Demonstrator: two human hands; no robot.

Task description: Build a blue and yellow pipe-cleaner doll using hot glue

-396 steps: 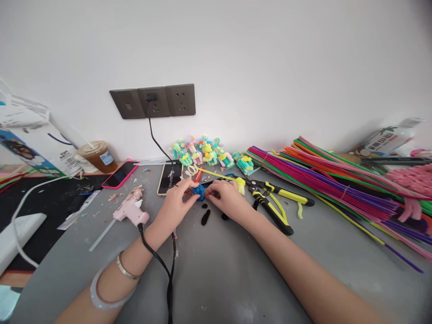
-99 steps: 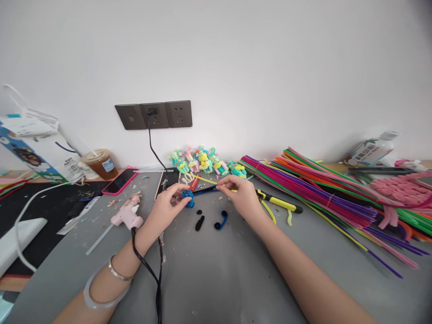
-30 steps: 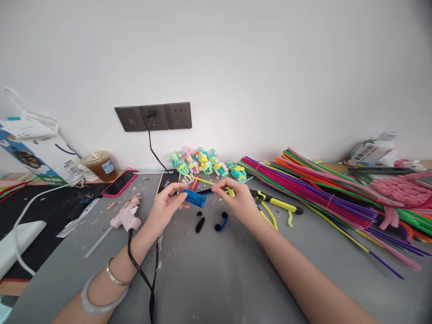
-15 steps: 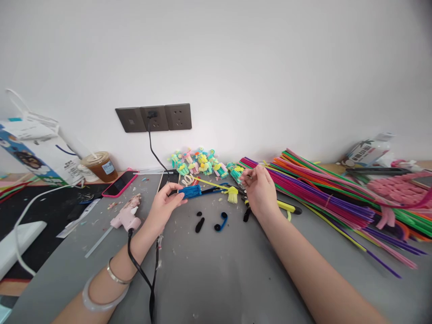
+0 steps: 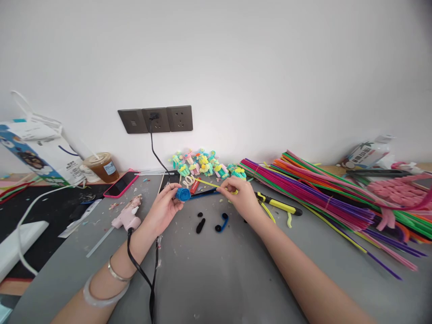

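My left hand point(image 5: 164, 203) is closed around a blue pipe-cleaner piece point(image 5: 183, 194), its round end turned towards me. To its right, my right hand point(image 5: 238, 195) has thumb and fingertips pinched together, at the end of a black and blue pipe-cleaner strip point(image 5: 204, 193). Whether that strip is between the fingertips I cannot make out. A thin yellow pipe cleaner point(image 5: 207, 183) runs behind, towards the right fingers. Below both hands lie a blue strip with black curled ends point(image 5: 222, 222) and a small black fuzzy piece point(image 5: 200, 225).
Small pastel pipe-cleaner figures point(image 5: 202, 163) stand along the wall. Bundled pipe cleaners point(image 5: 313, 193) spread at right, beside a yellow-black tool point(image 5: 280, 204). At left are a pink glue gun point(image 5: 127, 218) with its black cord point(image 5: 141, 270), a phone point(image 5: 121, 184) and a drink cup point(image 5: 103, 167).
My right hand has moved left and down, from above the pliers area to the strip's end. In my left hand the blue piece has turned from side-on to end-on.
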